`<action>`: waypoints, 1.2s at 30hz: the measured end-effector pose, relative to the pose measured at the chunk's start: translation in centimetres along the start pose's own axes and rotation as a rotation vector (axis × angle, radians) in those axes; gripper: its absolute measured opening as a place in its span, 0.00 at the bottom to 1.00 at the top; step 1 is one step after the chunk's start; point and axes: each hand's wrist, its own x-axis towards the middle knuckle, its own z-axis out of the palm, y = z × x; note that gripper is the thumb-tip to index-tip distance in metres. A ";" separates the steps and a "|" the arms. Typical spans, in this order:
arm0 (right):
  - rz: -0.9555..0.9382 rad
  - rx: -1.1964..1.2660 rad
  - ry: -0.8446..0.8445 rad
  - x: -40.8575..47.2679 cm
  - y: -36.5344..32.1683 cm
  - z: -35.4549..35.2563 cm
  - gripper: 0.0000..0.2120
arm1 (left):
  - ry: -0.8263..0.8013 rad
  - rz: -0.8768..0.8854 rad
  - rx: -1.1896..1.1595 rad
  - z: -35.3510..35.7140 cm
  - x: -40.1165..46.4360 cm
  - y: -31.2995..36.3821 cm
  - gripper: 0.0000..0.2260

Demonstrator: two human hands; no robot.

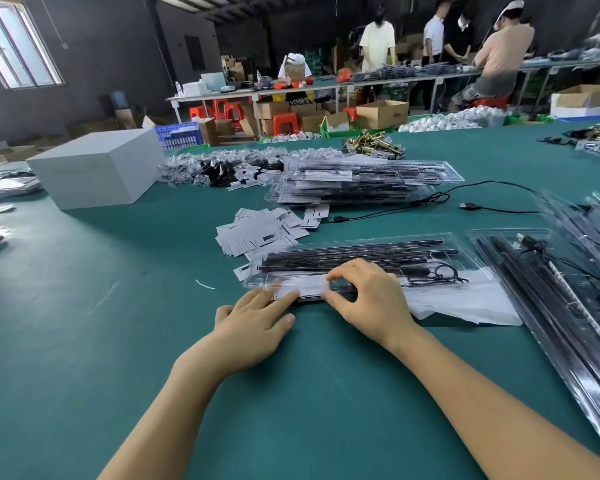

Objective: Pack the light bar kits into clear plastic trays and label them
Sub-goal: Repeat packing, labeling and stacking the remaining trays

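Two hands work one clear tray (465, 252), near centre on the green table (118, 341). Left hand (253, 327) presses flat fingers on the white label (291, 289); right hand (368, 299) pinches its right end. Smooth leftward from the pinch, firmly, avoiding creases.

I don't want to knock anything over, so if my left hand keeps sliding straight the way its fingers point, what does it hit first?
Your left hand already touches the white label on the clear tray. Straight on, it would probably meet the black light bars inside, then perhaps the label pile; depth is unclear.
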 end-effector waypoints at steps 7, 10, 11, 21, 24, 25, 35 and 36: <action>-0.043 -0.179 0.016 0.0 -1.0 0.6 0.12 | 0.027 -0.057 0.041 1.2 0.0 0.5 0.25; -0.055 -0.196 0.005 -0.1 -1.1 0.5 0.10 | 0.009 -0.054 0.077 0.4 -0.5 0.6 0.25; -0.045 -0.183 0.001 -0.1 -1.1 0.5 0.10 | -0.014 -0.048 0.100 -0.1 -0.7 0.6 0.25; -0.014 -0.171 -0.028 -0.3 -0.9 0.8 0.11 | -0.298 -0.023 -0.282 -4.5 -2.6 -2.0 0.24; -0.022 -0.166 -0.016 -0.3 -1.0 0.9 0.10 | -0.274 0.008 -0.185 -4.0 -2.3 -1.8 0.24; -0.025 -0.165 -0.007 -0.4 -1.0 0.8 0.10 | -0.267 0.010 -0.174 -3.9 -2.2 -1.6 0.24; -0.041 -0.170 0.047 -0.3 -0.9 0.4 0.09 | -0.105 -0.069 0.045 -1.7 -1.5 0.5 0.27; -0.048 -0.177 0.048 -0.4 -0.9 0.4 0.09 | -0.080 -0.071 0.069 -1.4 -1.4 0.6 0.28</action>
